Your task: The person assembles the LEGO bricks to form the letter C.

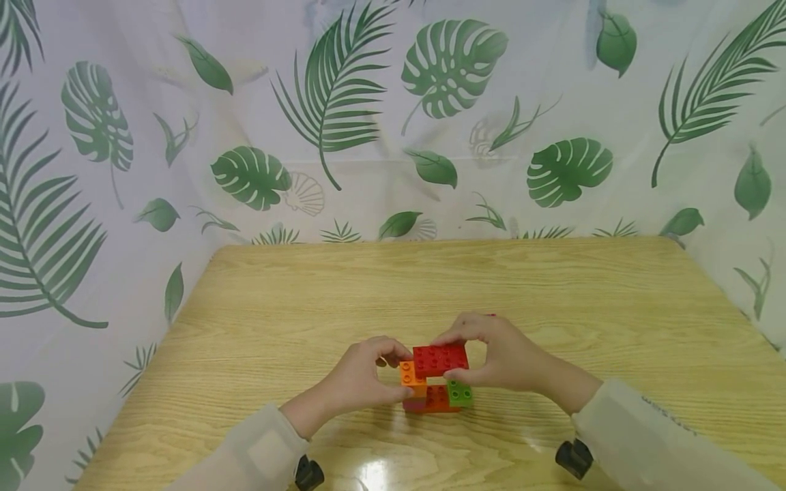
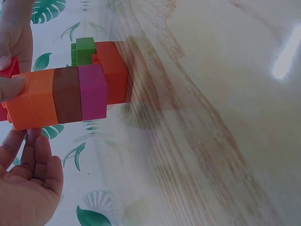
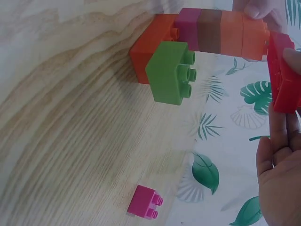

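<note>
A stack of toy building bricks stands on the wooden table [image 1: 319, 293]. Its base is an orange-red brick [image 3: 149, 47], with a green brick [image 3: 165, 73] on one end. On the other end rise a purple brick [image 2: 92, 92], a brown brick [image 2: 67, 95] and two orange bricks [image 2: 42, 96]. My left hand [image 1: 362, 375] pinches the orange bricks between thumb and fingers. In my right hand [image 1: 500, 351] is a red brick [image 1: 441, 360], gripped by its right end; its left end lies over the top orange brick's studs.
A small pink brick [image 3: 143, 201] sits on the table beyond the stack, mostly hidden behind the right hand in the head view. A white cloth [image 1: 368, 204] with green leaf prints hangs along the table's back and sides.
</note>
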`<state>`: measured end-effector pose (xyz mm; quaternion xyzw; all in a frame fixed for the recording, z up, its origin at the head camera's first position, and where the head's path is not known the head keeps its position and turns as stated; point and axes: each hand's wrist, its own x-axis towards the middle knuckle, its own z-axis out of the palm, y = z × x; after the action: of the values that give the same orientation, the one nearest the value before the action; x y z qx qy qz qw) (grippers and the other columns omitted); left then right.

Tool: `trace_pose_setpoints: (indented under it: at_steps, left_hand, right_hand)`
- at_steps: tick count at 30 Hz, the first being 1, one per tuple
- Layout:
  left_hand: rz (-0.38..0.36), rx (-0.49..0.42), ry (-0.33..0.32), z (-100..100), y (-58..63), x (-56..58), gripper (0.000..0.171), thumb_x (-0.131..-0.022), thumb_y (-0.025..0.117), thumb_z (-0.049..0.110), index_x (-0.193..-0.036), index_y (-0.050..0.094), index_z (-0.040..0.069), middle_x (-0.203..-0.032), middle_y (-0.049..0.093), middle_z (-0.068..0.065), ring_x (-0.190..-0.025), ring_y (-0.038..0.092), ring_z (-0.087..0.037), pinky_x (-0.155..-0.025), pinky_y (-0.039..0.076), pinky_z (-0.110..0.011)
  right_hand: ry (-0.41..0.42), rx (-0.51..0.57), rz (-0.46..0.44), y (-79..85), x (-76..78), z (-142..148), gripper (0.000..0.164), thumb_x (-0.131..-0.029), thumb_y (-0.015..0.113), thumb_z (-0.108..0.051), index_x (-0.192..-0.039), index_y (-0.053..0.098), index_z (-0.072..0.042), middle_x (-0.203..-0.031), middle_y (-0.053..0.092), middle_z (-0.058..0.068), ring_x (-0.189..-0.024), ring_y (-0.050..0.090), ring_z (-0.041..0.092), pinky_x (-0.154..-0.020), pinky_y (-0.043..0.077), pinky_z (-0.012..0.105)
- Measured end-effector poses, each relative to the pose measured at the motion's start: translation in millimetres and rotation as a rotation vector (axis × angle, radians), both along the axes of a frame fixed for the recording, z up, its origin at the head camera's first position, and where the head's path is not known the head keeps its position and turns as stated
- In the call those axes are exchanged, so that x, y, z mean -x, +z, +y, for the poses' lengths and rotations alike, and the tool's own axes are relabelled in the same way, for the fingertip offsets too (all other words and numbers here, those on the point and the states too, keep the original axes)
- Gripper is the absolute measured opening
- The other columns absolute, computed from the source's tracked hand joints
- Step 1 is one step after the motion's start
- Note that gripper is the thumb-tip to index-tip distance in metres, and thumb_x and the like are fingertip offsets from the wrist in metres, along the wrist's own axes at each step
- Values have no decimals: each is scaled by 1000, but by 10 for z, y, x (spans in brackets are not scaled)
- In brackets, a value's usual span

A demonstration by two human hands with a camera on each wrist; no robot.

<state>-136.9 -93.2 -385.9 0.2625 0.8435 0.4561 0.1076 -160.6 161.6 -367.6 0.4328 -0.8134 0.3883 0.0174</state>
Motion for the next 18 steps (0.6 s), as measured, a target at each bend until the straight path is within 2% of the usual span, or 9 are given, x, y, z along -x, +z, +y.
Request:
trace_pose_setpoints:
  at_steps: [4,10,15,18]
  left_hand:
    - [1,-10,3,-1,-9,-1,35,-76,78,15,-107,65,10,-104,62,5,-96,57,-24,-86,47,-42]
    - [14,-10,3,2,-7,-4,34,-76,79,16,-107,66,10,-103,62,6,-95,57,-22,-85,47,-41]
    - [25,5,5,2,-5,-2,34,-76,79,16,-107,66,11,-103,62,7,-94,57,-18,-85,47,-36]
    - [26,-2,6,4,-2,-5,34,-76,79,16,-106,66,11,-103,61,6,-94,57,-19,-85,47,-38]
  right_hand:
    - [35,-14,8,13,-6,-6,31,-78,80,-19,-107,73,-13,-90,61,-11,-79,55,7,-69,50,31]
    - [13,-83,-21,52,-21,-5,32,-77,81,-20,-107,73,-13,-89,61,-13,-78,54,6,-70,51,35]
    - [-2,-121,-31,82,-36,-23,32,-77,81,-22,-106,74,-11,-88,61,-13,-76,54,5,-69,51,33]
    - [-4,-138,-32,111,-47,-32,32,-77,81,-22,-105,74,-10,-87,61,-12,-75,54,7,-69,50,30]
